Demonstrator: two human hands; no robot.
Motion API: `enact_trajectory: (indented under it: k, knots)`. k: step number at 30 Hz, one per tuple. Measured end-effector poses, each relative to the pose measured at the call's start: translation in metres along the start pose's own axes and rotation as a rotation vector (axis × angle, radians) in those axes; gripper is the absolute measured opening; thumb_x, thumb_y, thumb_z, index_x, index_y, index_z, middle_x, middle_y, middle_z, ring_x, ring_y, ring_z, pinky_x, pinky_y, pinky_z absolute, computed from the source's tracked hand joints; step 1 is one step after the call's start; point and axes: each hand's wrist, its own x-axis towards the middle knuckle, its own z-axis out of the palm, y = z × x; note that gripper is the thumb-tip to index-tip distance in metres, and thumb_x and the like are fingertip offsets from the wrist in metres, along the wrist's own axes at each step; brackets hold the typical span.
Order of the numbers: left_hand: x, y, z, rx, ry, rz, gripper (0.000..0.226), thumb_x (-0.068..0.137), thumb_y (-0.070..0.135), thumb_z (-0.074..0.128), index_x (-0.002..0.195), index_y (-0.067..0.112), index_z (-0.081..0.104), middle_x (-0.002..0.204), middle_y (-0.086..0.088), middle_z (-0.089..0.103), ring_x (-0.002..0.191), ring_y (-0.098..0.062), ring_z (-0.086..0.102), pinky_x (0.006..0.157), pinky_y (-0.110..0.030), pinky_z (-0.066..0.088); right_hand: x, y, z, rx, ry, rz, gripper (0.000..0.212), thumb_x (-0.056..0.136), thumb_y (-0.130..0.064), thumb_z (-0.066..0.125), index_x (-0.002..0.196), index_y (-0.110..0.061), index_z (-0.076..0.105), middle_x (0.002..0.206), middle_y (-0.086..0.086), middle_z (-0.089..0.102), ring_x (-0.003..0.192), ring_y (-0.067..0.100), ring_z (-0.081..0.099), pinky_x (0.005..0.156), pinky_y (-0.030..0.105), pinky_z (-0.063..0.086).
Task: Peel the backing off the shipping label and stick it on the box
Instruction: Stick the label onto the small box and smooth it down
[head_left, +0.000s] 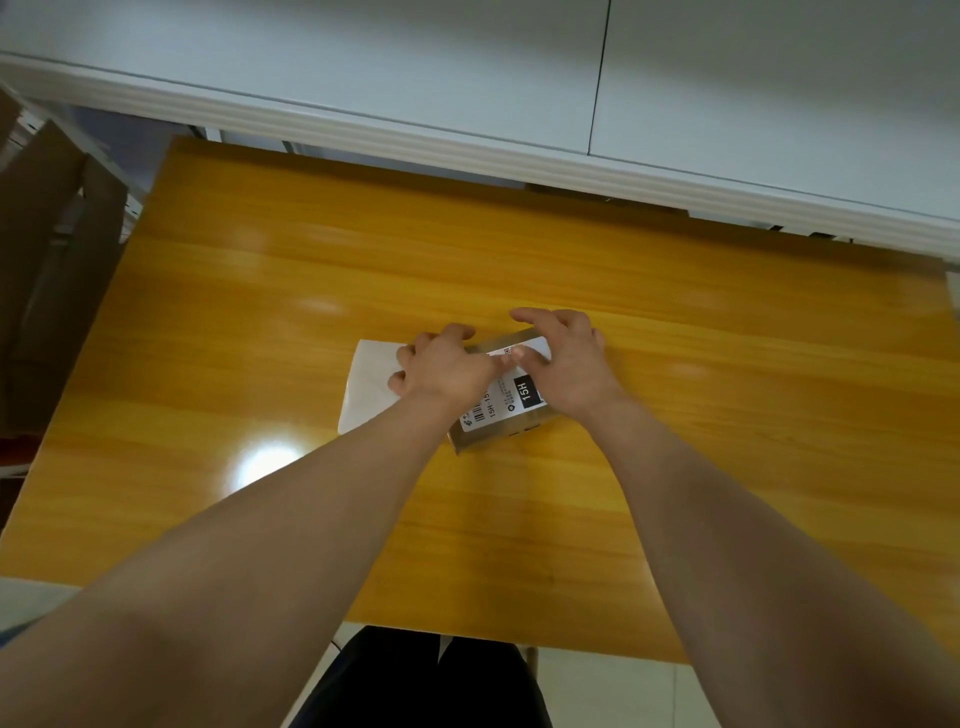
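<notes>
Pressing both thumbs on the shipping label (519, 396), you have it lying flat on top of the box (483, 436), which sits near the middle of the table (311, 270). Your right hand (569, 366) is spread with relaxed fingers and grips nothing. Your left hand (447, 370) has its fingers curled under, and you cannot tell whether they hold anything. The white backing sheet (370, 382) lies at the box's 9 o'clock, partly beneath that hand.
</notes>
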Motion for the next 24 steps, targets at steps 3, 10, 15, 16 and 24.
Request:
enact_trajectory:
  k: [3,10,15,16,24]
  knots:
    - [0.0,-0.003,0.003,-0.216,-0.035,-0.054,0.063,0.076,0.041,0.074,0.134,0.04,0.051,0.142,-0.005,0.04,0.137,-0.032,0.029,0.107,-0.049,0.039,-0.003,-0.006,-0.006,-0.077,-0.065,-0.048,0.05,0.094,-0.035,0.063,0.139,-0.047,0.046,0.158,0.004,0.024,0.141,0.033,0.019,0.11,0.038,0.032]
    - [0.0,-0.007,0.009,-0.37,-0.047,-0.082,0.061,0.055,0.034,0.082,0.111,0.045,0.061,0.125,-0.002,0.058,0.121,-0.032,0.052,0.091,-0.049,0.055,0.003,-0.006,-0.002,-0.131,-0.123,-0.091,0.045,0.087,-0.03,0.07,0.129,-0.038,0.055,0.149,0.001,0.04,0.139,0.029,0.027,0.103,0.028,0.028]
    - [0.0,-0.007,0.01,-0.434,-0.03,-0.1,0.044,0.051,0.035,0.074,0.09,0.047,0.059,0.118,0.001,0.064,0.117,-0.03,0.056,0.088,-0.047,0.057,0.003,-0.007,0.001,-0.067,-0.067,-0.039,0.037,0.087,-0.029,0.069,0.121,-0.039,0.059,0.136,0.0,0.049,0.126,0.024,0.034,0.089,0.027,0.034]
    - [0.0,-0.007,0.01,-0.446,-0.022,-0.108,0.037,0.051,0.034,0.073,0.084,0.047,0.059,0.117,0.001,0.065,0.116,-0.03,0.057,0.087,-0.047,0.057,0.003,-0.007,0.002,-0.055,-0.055,-0.028,0.035,0.087,-0.03,0.068,0.119,-0.04,0.06,0.134,0.0,0.049,0.125,0.024,0.035,0.088,0.028,0.036]
    - [0.004,-0.009,0.012,-0.543,0.025,-0.126,0.017,0.081,0.028,0.071,0.092,0.041,0.068,0.106,-0.002,0.072,0.099,-0.026,0.067,0.084,-0.04,0.059,0.005,-0.009,0.007,0.038,0.002,0.064,0.023,0.087,-0.033,0.066,0.109,-0.042,0.065,0.126,-0.003,0.053,0.122,0.021,0.037,0.088,0.042,0.053]
